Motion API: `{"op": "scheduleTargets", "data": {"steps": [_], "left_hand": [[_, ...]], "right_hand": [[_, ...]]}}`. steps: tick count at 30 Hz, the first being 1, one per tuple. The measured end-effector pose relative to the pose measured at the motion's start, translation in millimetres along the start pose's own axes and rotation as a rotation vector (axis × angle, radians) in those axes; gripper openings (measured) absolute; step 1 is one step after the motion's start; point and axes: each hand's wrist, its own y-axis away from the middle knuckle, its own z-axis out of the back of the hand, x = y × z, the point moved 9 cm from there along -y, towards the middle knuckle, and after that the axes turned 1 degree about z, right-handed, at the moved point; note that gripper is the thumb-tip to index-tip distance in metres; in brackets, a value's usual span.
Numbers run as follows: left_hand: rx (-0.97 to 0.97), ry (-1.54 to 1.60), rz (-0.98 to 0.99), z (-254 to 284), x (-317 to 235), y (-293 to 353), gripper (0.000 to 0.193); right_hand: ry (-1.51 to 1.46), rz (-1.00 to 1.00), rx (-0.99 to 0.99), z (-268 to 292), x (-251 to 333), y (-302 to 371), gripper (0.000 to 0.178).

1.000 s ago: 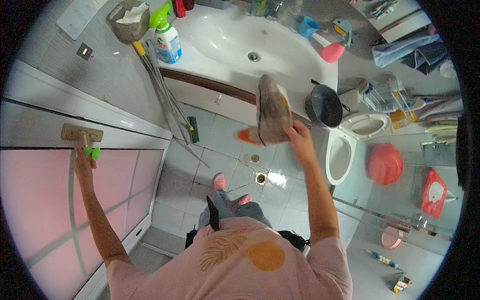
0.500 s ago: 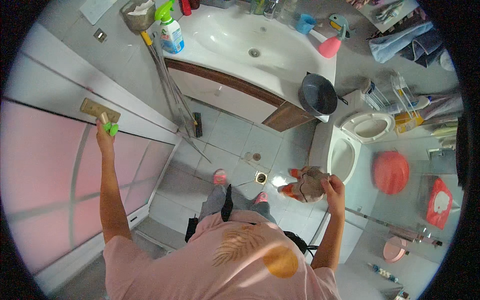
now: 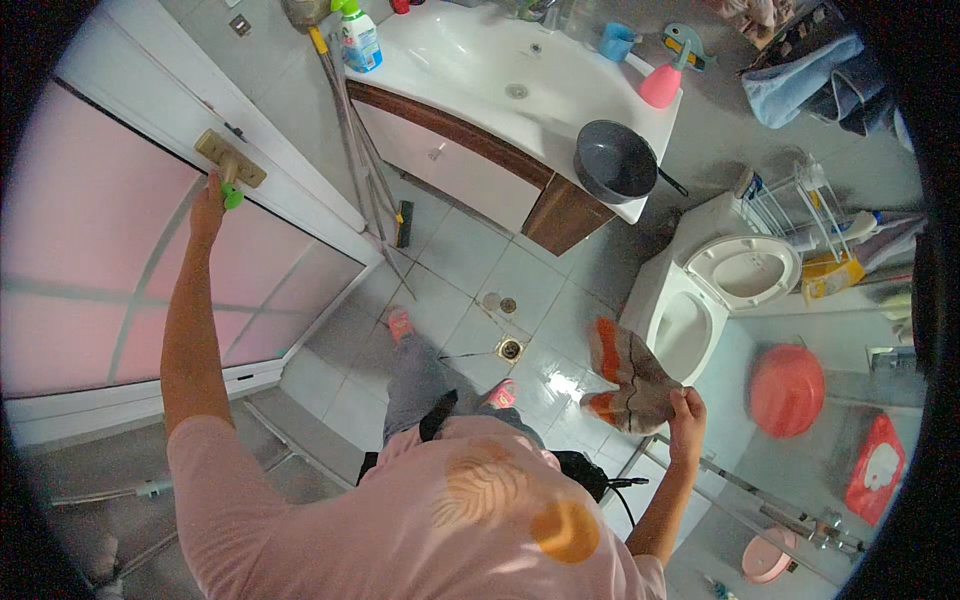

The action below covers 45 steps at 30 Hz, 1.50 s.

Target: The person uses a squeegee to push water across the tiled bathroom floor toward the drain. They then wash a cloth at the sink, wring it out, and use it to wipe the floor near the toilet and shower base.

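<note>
My left hand reaches out to the far left and is closed on the door handle. The handle has a gold-coloured plate, and a round green piece hangs beside my fingers. Its door has a white frame and pink frosted panels. On the right, my right hand pinches one end of a limp grey cloth piece. This piece splits into two lobes with orange patches and a dark wavy line. It hangs in the air close to the toilet bowl; its exact kind I cannot tell.
A white washbasin stands ahead, with a dark pan on its right corner and a spray bottle at its left. Long-handled tools lean beside the cabinet. A floor drain lies before my feet.
My view has turned and shifted. The cloth piece has swung and spread wider below my right hand. My left foot has moved left. The left hand stays at the door handle.
</note>
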Motion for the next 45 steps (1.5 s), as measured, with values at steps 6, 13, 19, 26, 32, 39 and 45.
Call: {"op": "scheduleTargets", "data": {"steps": [6, 13, 19, 26, 32, 39, 45], "left_hand": [[-0.149, -0.188, -0.282, 11.2, -17.6, -5.2, 0.049], [0.032, -0.374, -0.231, -2.2, -18.3, -7.1, 0.033], [0.246, -0.176, 0.157, -14.5, -3.5, -8.7, 0.031], [0.066, -0.447, -0.028, 8.9, -20.5, -1.4, 0.036], [0.102, -0.594, -0.113, 12.1, -46.2, 17.7, 0.036], [0.029, -0.678, -0.195, 16.8, -74.5, 79.2, 0.031], [0.092, -0.499, -0.21, 37.2, -132.2, 163.3, 0.021]], "right_hand": [[-0.14, -0.035, -0.108, -6.3, 11.8, -14.0, 0.014], [-0.405, 0.004, -0.105, -67.9, 27.0, -40.7, 0.009], [-0.412, -0.063, 0.044, -124.8, 55.1, -60.7, 0.008], [-0.366, -0.037, 0.177, -104.9, 46.2, -78.4, 0.012], [-0.394, -0.03, 0.188, -62.8, 42.1, -78.0, 0.014], [-0.474, -0.029, 0.215, -30.2, 11.9, -81.4, 0.015], [-0.375, -0.076, 0.252, -71.3, 30.7, -73.7, 0.012]]}}
